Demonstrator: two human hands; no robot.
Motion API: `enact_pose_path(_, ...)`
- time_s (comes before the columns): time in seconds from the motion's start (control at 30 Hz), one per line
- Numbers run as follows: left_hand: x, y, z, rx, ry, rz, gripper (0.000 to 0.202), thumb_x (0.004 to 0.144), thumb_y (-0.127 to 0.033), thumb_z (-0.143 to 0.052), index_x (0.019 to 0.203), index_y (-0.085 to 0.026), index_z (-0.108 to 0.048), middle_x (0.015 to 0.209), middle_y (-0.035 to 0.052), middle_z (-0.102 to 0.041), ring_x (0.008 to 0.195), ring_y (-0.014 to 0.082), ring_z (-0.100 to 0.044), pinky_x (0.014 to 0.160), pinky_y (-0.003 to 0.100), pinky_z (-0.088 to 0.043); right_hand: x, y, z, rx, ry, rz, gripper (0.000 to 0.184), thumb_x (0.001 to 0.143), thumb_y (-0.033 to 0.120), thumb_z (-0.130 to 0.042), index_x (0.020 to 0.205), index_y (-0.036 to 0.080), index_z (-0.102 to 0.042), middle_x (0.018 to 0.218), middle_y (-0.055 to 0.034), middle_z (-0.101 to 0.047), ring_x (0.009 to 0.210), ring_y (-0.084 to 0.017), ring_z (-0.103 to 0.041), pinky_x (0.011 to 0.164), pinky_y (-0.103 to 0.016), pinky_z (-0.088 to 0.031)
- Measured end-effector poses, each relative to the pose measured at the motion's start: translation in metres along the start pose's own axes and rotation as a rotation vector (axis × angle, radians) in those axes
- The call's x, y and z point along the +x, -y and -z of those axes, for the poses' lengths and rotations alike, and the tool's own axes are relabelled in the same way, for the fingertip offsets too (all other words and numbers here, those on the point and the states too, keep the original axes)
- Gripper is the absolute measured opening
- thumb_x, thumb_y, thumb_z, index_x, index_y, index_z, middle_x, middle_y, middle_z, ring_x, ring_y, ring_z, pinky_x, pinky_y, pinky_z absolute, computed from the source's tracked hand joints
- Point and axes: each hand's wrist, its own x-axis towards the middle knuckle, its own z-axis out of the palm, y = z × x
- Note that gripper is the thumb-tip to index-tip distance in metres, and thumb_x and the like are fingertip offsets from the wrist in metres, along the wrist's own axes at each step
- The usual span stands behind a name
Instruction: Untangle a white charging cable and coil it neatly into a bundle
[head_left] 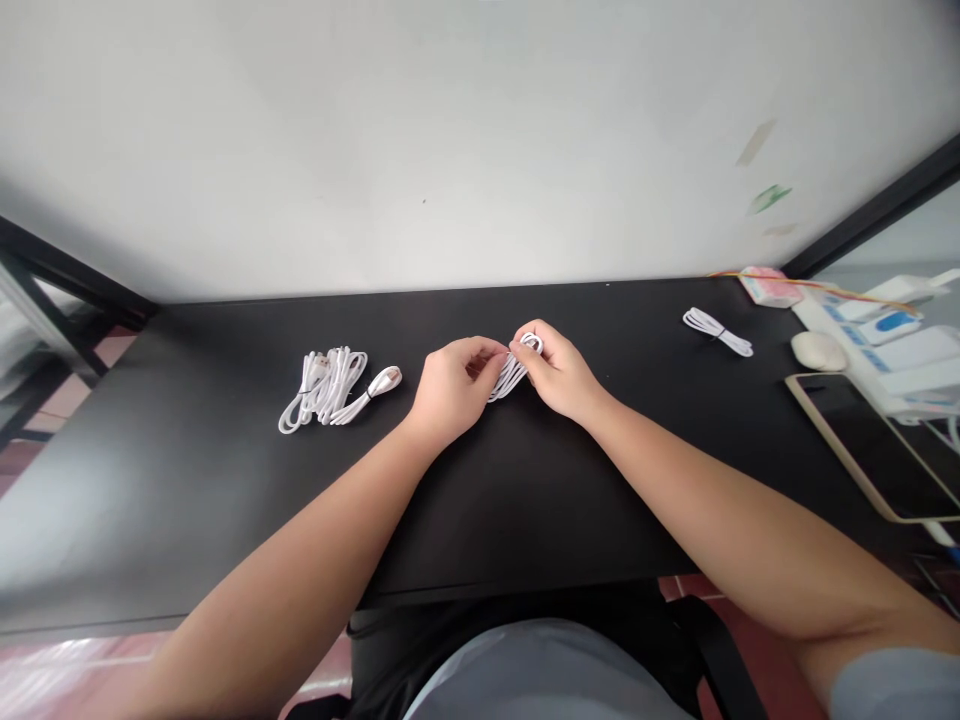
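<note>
A coiled white cable is held over the middle of the black table. My right hand grips its upper end, the looped strands showing between thumb and fingers. On the other side, my left hand is closed in a pinch against the coil; its fingertips partly hide the middle, so a tie there cannot be made out. Left of my hands lies a group of white cable bundles, some bound with dark ties. Another tied white cable rests alone toward the right.
Along the right edge of the black table lie a phone, a white rounded object, a pink-and-white item and a white power strip with plugs. A pale wall rises behind the table.
</note>
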Motion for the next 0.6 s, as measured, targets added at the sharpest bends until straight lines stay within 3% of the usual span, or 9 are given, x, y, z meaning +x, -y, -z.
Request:
enact_pose_path(0.13,0.0,-0.006,0.005,0.243,-0.056,-0.155,0.017,0.094,-0.027,-0.055,0.095,-0.02,-0.071,0.092,0.005,-0.074,0.079,0.0169,-0.066,0.075,0.028,-0.052,0.0,0.0,-0.001,0.026,0.006,-0.01,0.027,0.096,0.05,-0.054,0.092,0.023,-0.055,0.067,0.0031,-0.05,0.058,-0.013,-0.043,0.055,-0.027,-0.034)
enact_pose_path(0.27,0.0,-0.007,0.007,0.32,-0.06,-0.162,0.015,0.093,-0.025,-0.054,0.098,-0.02,-0.068,0.094,0.0056,-0.074,0.079,0.0171,-0.067,0.075,0.029,-0.051,0.001,-0.001,-0.002,0.08,0.007,0.003,0.032,0.097,0.054,-0.05,0.091,0.023,-0.056,0.068,0.0027,-0.049,0.058,-0.013,-0.042,0.053,-0.026,-0.033)
enact_pose_path(0.6,0.006,0.008,0.002,-0.346,0.078,0.251,0.021,0.081,-0.035,-0.073,0.086,-0.015,-0.069,0.077,0.0062,-0.074,0.063,0.0147,-0.065,0.057,0.024,-0.048,-0.001,0.002,-0.001,0.099,0.0,0.072,0.037,0.097,0.058,-0.048,0.091,0.023,-0.058,0.074,0.0003,-0.052,0.063,-0.014,-0.046,0.058,-0.028,-0.037)
